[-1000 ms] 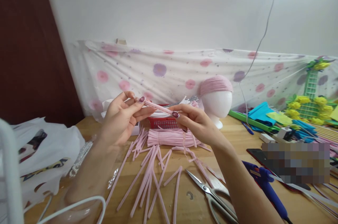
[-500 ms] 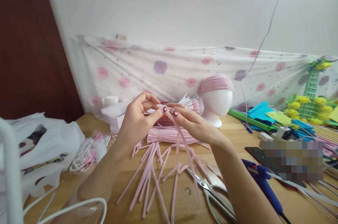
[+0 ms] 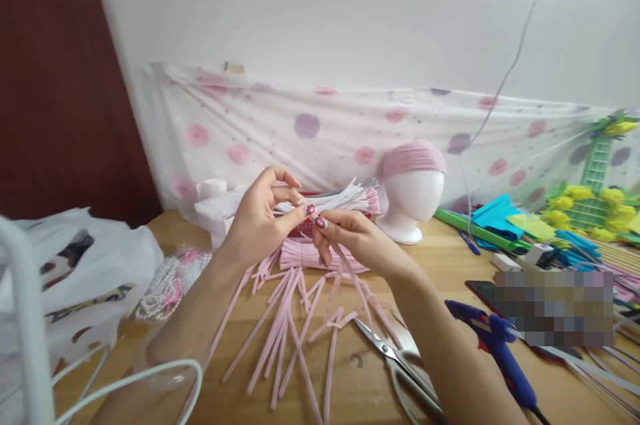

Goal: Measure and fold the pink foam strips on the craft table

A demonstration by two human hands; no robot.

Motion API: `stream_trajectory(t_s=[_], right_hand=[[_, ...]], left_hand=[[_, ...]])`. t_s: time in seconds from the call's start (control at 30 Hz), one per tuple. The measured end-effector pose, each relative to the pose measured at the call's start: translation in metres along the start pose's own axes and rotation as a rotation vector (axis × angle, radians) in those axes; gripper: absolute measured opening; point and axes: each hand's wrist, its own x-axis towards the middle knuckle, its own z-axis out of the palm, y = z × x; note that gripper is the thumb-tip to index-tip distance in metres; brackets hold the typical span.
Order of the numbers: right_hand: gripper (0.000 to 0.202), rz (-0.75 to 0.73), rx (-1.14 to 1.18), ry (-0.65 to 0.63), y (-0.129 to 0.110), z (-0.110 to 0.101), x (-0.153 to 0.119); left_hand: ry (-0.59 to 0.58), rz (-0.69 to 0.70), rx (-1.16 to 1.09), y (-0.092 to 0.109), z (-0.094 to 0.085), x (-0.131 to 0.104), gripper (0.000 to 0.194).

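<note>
My left hand [image 3: 267, 215] pinches a thin pink stem between thumb and forefinger, its other fingers curled above. Touching it at the fingertips, my right hand [image 3: 353, 231] grips the same pink stem [image 3: 354, 281], whose length hangs down below the hand. Beneath both hands lies a tied bundle of pink stems [image 3: 300, 255]. Loose pink stems [image 3: 280, 338] fan out across the wooden table toward me. Metal scissors [image 3: 390, 355] lie partly open beside my right forearm. Behind my hands is a red basket [image 3: 303, 228] with white and pink stems [image 3: 350, 198] on it.
A white foam head [image 3: 413, 201] with a pink band stands behind. At right lie a blue glue gun [image 3: 495, 338], a dark phone [image 3: 483, 290] and coloured papers [image 3: 497, 217]. Bagged beads [image 3: 173, 285] and a white plastic bag [image 3: 95, 265] are at left.
My right hand has moved slightly left and its fingers have curled down below the pinch. The hanging stem has shifted, and another pink length now shows along my left forearm.
</note>
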Motion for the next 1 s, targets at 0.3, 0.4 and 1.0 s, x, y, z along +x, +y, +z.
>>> stream_trajectory(t_s=[0.3,0.4,1.0], right_hand=[[0.040,0.031,-0.144,-0.055,-0.005,-0.004,-0.005],[0.043,0.033,-0.139,-0.084,-0.005,-0.006,-0.006],[0.030,0.024,0.040,0.063,-0.001,-0.004,-0.007]], left_hand=[[0.184,0.032,-0.072,0.006,-0.019,0.005,0.041],[0.228,0.027,-0.095,0.007,-0.025,0.007,0.043],[0.290,-0.034,-0.205,0.008,-0.029,0.011,0.040]])
